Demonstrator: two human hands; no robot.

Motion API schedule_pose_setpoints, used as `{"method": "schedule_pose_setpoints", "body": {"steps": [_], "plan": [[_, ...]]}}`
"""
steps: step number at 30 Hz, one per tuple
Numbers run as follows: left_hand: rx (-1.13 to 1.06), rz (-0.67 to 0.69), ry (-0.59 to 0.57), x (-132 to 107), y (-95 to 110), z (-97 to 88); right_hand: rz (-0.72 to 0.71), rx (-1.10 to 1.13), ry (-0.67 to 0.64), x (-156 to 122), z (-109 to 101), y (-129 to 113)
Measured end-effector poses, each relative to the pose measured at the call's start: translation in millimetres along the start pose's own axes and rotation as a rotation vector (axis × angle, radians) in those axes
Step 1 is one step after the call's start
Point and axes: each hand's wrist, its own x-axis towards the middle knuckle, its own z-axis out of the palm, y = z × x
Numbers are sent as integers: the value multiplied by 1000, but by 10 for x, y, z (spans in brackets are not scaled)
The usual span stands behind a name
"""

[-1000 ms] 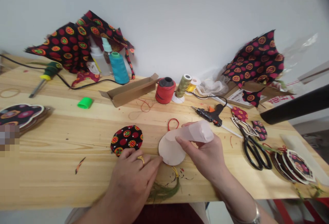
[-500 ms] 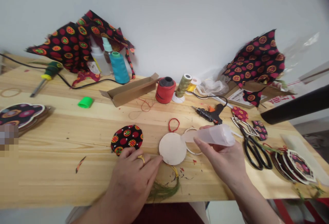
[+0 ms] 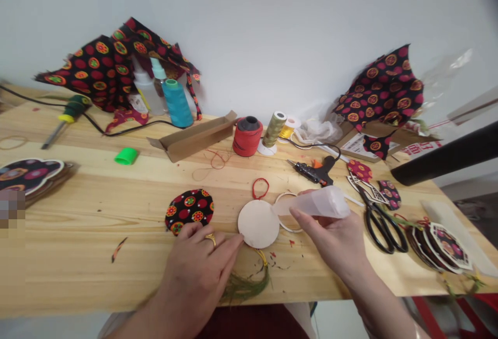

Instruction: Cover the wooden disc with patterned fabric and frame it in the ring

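Indoors, a pale wall (image 3: 249, 43) backs the wooden table (image 3: 78, 277) bearing a disc (image 3: 258, 224).

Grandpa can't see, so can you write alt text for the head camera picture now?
A person's right hand holds a translucent squeeze bottle, nozzle at a pale disc's edge; the left hand rests beside the disc, one fingertip at its rim. Nearby lie patterned fabric and black scissors.

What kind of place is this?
It looks like a small craft workspace, perhaps for fabric ornaments: spools like the red thread stand on a wooden table, near a hot glue gun and black-handled scissors.
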Motion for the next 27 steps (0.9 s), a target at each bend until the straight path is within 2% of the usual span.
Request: {"method": "schedule_pose_setpoints", "body": {"steps": [4,11,17,19,23,27], "plan": [[-5,-5,8,1,3,-12,-6,-15,-5,19,6,-15],[-19,-19,-15,-1,2,-5,-6,-93,-42,-157,-167,8],[-17,-21,-25,-14,1,0,2,8,-130,-285,-228,-67],[-29,-31,-24,-19,2,3,18,54,-101,-279,-224,-80],[-26,-28,-23,-19,5,3,64,85,40,-165,-151,-50],[-17,-12,-8,-5,9,-11,74,59,62,-52,-42,8]]}}
